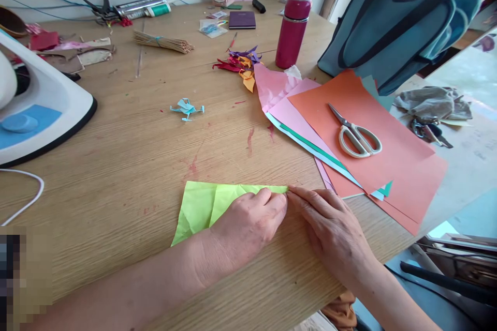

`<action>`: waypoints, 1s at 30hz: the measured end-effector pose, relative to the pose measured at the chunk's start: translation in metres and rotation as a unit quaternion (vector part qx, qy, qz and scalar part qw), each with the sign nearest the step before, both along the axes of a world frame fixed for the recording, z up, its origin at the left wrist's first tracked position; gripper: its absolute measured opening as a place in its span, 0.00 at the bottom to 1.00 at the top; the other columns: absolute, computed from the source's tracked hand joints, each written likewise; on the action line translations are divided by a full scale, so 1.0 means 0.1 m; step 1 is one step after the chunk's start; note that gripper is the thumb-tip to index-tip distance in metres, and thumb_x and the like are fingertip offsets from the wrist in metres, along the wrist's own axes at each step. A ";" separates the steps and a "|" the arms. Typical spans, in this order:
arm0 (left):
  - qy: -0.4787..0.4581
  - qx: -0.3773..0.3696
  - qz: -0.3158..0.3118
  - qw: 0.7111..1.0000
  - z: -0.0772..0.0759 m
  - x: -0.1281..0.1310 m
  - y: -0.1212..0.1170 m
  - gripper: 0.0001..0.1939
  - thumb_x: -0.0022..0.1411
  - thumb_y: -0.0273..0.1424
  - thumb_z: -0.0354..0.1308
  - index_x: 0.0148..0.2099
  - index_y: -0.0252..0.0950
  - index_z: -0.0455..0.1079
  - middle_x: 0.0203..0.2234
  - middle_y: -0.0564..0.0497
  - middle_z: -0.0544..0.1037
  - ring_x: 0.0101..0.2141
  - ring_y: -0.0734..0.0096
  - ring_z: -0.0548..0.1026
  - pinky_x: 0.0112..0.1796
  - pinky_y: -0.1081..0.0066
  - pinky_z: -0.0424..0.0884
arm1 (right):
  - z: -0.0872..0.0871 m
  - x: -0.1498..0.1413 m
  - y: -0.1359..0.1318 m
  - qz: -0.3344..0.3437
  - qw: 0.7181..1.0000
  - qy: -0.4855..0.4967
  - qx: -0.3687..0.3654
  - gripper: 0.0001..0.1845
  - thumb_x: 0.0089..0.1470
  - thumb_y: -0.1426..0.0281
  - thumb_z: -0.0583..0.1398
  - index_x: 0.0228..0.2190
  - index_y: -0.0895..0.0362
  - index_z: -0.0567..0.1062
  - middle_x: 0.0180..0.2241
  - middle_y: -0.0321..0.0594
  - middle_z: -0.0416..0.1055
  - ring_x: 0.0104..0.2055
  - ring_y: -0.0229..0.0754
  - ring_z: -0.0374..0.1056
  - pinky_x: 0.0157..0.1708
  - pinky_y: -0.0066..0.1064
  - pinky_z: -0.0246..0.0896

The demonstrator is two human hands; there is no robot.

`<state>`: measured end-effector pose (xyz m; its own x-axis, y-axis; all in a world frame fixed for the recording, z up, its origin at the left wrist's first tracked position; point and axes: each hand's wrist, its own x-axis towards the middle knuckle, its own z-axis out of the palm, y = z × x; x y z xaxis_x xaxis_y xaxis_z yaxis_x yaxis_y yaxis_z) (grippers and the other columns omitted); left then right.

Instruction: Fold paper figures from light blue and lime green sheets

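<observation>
A folded sheet of yellow-green paper [198, 207] lies on the wooden table in front of me, with creases across it. My left hand [250, 217] rests on its right part, fingers curled down and pressed together near the top right corner. At that corner, my right hand [330, 222] touches the paper's tip with its fingertips; the thumb is mostly hidden underneath. The two hands nearly meet there. Beyond the paper sits a small light-blue folded paper figure [187, 108].
Right of my hands are coloured paper sheets [407, 165] with scissors [359, 137] on top. Behind them stand a magenta bottle [292, 36] and a blue-grey bag [396, 26]. Farther back lie folded paper pieces [244, 64] and a bundle of sticks [161, 41]. A white-and-blue appliance [58, 88] stands left.
</observation>
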<state>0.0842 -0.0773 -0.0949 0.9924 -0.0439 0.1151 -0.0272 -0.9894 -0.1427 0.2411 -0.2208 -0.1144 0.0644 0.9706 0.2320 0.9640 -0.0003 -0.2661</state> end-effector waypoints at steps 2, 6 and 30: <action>0.005 -0.008 0.003 1.000 0.00 0.01 0.00 0.15 0.63 0.20 0.49 0.51 0.30 0.69 0.37 0.48 0.71 0.35 0.64 0.69 0.31 0.66 0.69 | 0.00 0.01 0.01 0.001 1.000 0.001 -0.002 0.26 0.61 0.79 0.50 0.60 0.59 0.66 0.58 0.45 0.68 0.49 0.50 0.63 0.49 0.45 0.64; 0.007 -0.012 0.013 1.000 0.01 0.03 -0.02 0.15 0.63 0.19 0.49 0.51 0.29 0.69 0.36 0.48 0.71 0.35 0.64 0.69 0.30 0.65 0.69 | 0.00 0.02 0.01 0.008 1.000 -0.008 0.010 0.28 0.60 0.80 0.51 0.61 0.60 0.64 0.56 0.47 0.69 0.48 0.51 0.64 0.47 0.46 0.65; -0.041 -0.332 0.355 0.873 0.10 -0.55 0.50 0.07 0.67 0.29 0.53 0.34 0.37 0.65 0.30 0.55 0.74 0.33 0.70 0.72 0.33 0.70 0.65 | -0.06 0.03 0.01 0.015 0.998 -0.060 0.026 0.29 0.60 0.80 0.51 0.61 0.59 0.62 0.54 0.46 0.72 0.46 0.49 0.67 0.45 0.44 0.69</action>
